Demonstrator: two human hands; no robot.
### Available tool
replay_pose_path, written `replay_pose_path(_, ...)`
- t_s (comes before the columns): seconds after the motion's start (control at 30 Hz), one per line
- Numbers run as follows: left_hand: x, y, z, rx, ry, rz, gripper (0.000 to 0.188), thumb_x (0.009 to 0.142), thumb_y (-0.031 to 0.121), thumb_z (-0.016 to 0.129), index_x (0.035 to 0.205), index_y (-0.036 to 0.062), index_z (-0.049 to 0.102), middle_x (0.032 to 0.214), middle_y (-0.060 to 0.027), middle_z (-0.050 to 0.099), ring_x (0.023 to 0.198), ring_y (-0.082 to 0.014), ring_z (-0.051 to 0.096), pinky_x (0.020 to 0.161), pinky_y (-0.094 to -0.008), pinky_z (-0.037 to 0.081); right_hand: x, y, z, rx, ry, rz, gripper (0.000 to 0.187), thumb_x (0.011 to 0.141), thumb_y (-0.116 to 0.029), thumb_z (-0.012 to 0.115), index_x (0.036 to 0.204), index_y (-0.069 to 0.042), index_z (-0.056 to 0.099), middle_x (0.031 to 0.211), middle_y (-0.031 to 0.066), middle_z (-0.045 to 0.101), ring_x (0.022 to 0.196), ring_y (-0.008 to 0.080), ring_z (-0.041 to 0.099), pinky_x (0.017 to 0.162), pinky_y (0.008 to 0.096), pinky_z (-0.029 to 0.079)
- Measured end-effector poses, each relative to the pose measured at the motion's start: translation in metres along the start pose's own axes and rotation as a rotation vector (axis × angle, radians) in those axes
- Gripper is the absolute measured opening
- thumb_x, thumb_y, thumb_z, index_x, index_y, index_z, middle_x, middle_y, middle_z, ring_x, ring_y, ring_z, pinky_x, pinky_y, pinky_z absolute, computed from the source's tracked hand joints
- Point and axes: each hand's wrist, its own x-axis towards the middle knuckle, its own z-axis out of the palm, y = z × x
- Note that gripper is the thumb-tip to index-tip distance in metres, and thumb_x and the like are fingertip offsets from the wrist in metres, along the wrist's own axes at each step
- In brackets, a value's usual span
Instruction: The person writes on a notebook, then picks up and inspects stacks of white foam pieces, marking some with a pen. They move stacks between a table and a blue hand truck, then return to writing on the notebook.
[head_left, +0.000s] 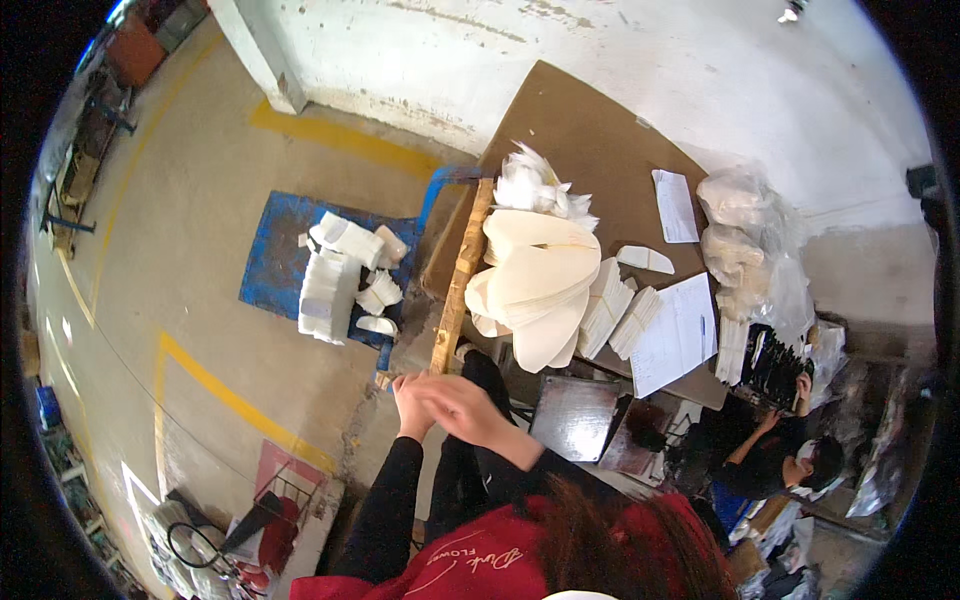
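My two hands meet in front of me, just off the near end of the table's wooden edge strip (456,300). My right hand (470,408) lies across my left hand (411,408), its fingers stretched out and a little blurred. Most of the left fingers are hidden under it. No object shows in either hand. Nearest on the brown table (590,130) is a fanned stack of cream, rounded flat pieces (540,280). Beside it lie banded bundles of smaller white pieces (606,308) and a single white piece (646,260).
White crumpled material (540,185) and paper sheets (675,335) lie on the table. Plastic-wrapped packs (745,240) line its right side. To the left, a blue cart (275,250) carries white bundles (328,295). Another person (770,455) works at the right. A metallic square-topped stool (575,418) stands near me.
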Motion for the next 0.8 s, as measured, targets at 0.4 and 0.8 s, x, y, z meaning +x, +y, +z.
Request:
replay_pose_path(0.4,0.012,0.045,-0.024,0.508,-0.123,0.112,0.041,0.062,0.034,0.075,0.091,0.0066,0.064,0.077,-0.0139,0.061,0.087,-0.0320,0.059,0.092,-0.0436,0.037,-0.072,0.028,-0.187,-0.228,0.534,0.553,0.021,0.094,-0.015,0.058,0.108,-0.001,0.064,0.100,0.0074,0.067,0.089,0.0139,0.061,0.082,0.0279,0.046)
replay_pose_path(0.8,0.014,0.062,-0.027,0.578,-0.192,-0.031,0.046,0.061,0.030,0.074,0.098,0.0059,0.063,0.085,-0.0144,0.061,0.093,-0.0342,0.056,0.096,-0.0450,0.034,0.168,0.241,-0.279,-0.118,0.352,0.714,0.045,0.089,-0.036,0.061,0.115,0.001,0.063,0.117,0.0180,0.065,0.111,0.0304,0.061,0.093,0.0363,0.047)
